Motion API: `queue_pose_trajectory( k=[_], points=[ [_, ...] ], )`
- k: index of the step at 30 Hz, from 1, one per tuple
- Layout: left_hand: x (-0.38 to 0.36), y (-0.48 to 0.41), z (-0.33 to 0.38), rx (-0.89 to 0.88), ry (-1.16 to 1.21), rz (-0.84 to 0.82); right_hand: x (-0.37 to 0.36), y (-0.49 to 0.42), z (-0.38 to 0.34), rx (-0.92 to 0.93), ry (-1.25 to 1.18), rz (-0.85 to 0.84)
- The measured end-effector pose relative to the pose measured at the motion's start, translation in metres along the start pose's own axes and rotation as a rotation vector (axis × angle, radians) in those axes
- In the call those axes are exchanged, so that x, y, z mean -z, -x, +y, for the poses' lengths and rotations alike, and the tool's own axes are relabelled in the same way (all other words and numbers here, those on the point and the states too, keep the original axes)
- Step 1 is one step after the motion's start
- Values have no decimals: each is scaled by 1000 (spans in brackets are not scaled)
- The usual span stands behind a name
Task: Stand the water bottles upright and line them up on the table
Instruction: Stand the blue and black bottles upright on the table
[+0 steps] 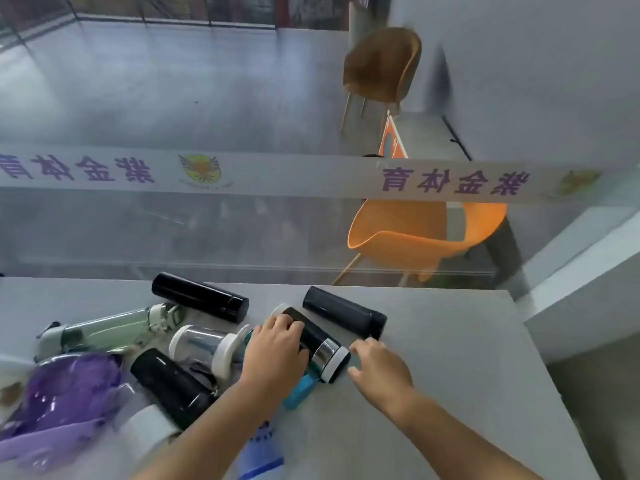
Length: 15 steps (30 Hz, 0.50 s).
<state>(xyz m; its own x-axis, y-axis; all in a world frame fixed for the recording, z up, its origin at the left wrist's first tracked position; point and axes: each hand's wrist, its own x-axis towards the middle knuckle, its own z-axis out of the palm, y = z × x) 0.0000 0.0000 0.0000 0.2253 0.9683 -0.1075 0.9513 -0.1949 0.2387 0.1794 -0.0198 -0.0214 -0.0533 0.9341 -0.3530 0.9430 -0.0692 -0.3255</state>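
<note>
Several water bottles lie on their sides on the grey table (pixel 450 393). My left hand (pixel 275 351) grips a black bottle with white ends and a chrome band (pixel 317 341), which lies flat. My right hand (pixel 379 365) hovers just right of that bottle's white cap, fingers apart, holding nothing. Two plain black bottles lie behind: one (pixel 200 296) at the far left, one (pixel 344 312) just beyond my hands. A clear bottle with white ends (pixel 204 346), a pale green one (pixel 107 327), a purple one (pixel 69 393) and a black-and-white one (pixel 166 389) lie to the left. A teal bottle (pixel 298 393) pokes out under my left hand.
A glass partition with a printed white band (pixel 311 174) runs along the table's far edge. Behind it stand an orange chair (pixel 415 237) and a brown chair (pixel 381 67). A blue-and-white paper (pixel 259 459) lies under my left forearm. A white ledge (pixel 588 271) stands to the right.
</note>
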Motion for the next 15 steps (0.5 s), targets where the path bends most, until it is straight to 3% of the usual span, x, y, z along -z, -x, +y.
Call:
queue_pose_trajectory(
  k=[10,15],
  points=[
    [-53,14,2,114,-84,57,-40,-41,2,83,-3,-42],
    [-59,20,-10,138,-70,48,-47,-51,1,-12,-167,-128]
  ],
)
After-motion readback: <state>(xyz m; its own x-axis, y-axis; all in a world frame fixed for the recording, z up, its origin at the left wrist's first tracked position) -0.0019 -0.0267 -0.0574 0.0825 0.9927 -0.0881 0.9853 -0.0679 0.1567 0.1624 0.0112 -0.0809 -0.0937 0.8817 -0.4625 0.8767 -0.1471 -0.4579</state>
